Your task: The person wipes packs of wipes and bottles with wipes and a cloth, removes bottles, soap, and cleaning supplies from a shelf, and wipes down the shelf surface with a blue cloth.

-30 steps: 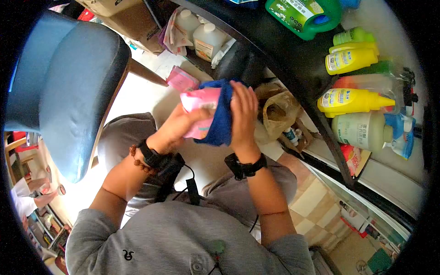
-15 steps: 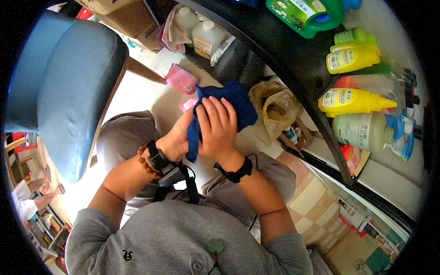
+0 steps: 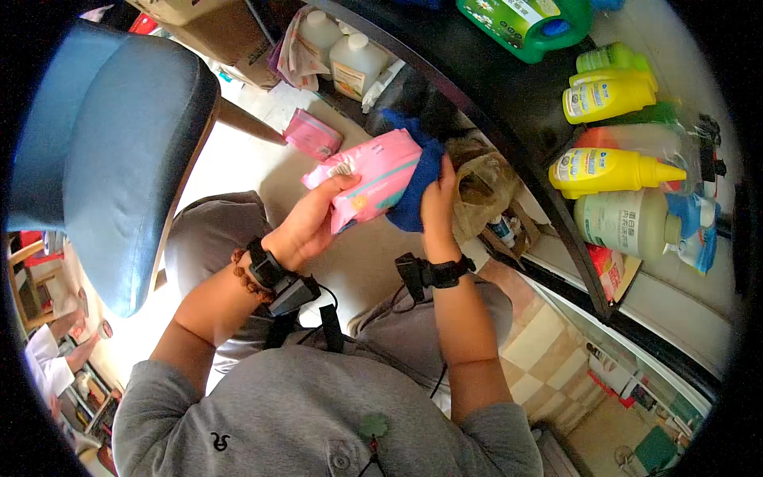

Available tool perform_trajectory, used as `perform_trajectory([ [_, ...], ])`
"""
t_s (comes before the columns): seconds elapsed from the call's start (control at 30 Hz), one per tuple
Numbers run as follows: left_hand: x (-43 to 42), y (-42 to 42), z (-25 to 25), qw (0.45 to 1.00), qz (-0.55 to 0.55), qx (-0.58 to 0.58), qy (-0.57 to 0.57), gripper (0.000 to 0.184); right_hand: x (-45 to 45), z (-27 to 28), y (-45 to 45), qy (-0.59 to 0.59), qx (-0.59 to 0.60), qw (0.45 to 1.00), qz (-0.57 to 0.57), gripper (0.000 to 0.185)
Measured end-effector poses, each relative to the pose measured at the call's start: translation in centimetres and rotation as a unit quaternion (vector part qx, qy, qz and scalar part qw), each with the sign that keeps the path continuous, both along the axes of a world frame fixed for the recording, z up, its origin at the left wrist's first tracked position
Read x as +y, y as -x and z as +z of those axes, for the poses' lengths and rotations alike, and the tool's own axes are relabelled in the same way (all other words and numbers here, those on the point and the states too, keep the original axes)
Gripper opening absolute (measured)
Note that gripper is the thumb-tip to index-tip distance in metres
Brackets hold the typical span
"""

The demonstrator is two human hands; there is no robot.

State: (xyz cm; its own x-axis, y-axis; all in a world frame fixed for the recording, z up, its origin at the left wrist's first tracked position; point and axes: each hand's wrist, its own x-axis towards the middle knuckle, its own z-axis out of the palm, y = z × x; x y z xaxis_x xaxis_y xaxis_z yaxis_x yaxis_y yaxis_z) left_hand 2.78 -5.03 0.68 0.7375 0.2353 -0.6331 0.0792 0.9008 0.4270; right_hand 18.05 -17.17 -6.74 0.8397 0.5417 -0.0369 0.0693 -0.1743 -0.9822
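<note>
My left hand (image 3: 306,226) grips a pink soft packet (image 3: 377,171), its thumb pressed on the near face. The packet has a green stripe and small printed pictures. Behind and beside it my right hand (image 3: 439,207) holds a dark blue cloth (image 3: 421,187), which touches the packet's right end. Most of the right fingers are hidden behind the cloth. Another pink packet (image 3: 312,135) lies on the floor beyond my left hand. Just right of the cloth stands an open, crumpled brown plastic bag (image 3: 486,187).
A blue cushioned chair (image 3: 135,159) is on the left. White jugs (image 3: 355,63) stand at the back. On the black shelf (image 3: 509,127) at right are yellow bottles (image 3: 608,171), a green jug (image 3: 528,28) and a pale bottle (image 3: 620,226). Another person's arm (image 3: 79,350) shows far left.
The pink packet now shows in my left hand, where the blue cloth was in front before. My right hand has moved right with the cloth, away from my left hand.
</note>
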Motion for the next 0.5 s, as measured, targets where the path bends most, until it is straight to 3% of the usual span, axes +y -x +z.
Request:
perform_trajectory([
  [0.07, 0.8, 0.6, -0.4, 0.995, -0.042, 0.005, -0.088, 0.039, -0.3, 0.6, -0.5, -0.014, 0.126, 0.991, 0.029, 0.040],
  [0.13, 1.5, 0.7, 0.7, 0.979, -0.098, -0.008, -0.181, 0.039, -0.2, 5.2, 0.2, 0.024, 0.217, 0.976, -0.011, 0.041],
  [0.2, 2.3, 0.5, 2.1, 0.946, -0.165, -0.040, -0.276, 0.041, -0.2, 5.5, -0.3, 0.089, 0.269, 0.958, -0.042, 0.044],
  [0.23, 2.6, 0.7, 2.5, 0.925, -0.198, -0.053, -0.320, 0.042, -1.1, 3.2, -0.7, 0.067, 0.204, 0.977, -0.004, 0.045],
  [0.27, 2.9, 0.8, 2.5, 0.917, -0.218, -0.048, -0.332, 0.043, -2.3, 0.3, -1.0, 0.046, 0.138, 0.989, 0.034, 0.045],
  [0.37, 3.2, 0.9, 2.9, 0.925, -0.189, -0.068, -0.321, 0.048, -2.3, -1.4, -0.9, 0.063, 0.067, 0.995, 0.042, 0.046],
  [0.43, 3.5, 1.0, 2.8, 0.920, -0.172, -0.074, -0.345, 0.051, -1.4, 0.5, -0.3, 0.068, 0.140, 0.988, 0.019, 0.049],
  [0.5, 3.9, 1.1, 2.6, 0.921, -0.160, -0.079, -0.345, 0.054, 0.0, 6.3, 0.5, 0.038, 0.290, 0.956, 0.003, 0.057],
])
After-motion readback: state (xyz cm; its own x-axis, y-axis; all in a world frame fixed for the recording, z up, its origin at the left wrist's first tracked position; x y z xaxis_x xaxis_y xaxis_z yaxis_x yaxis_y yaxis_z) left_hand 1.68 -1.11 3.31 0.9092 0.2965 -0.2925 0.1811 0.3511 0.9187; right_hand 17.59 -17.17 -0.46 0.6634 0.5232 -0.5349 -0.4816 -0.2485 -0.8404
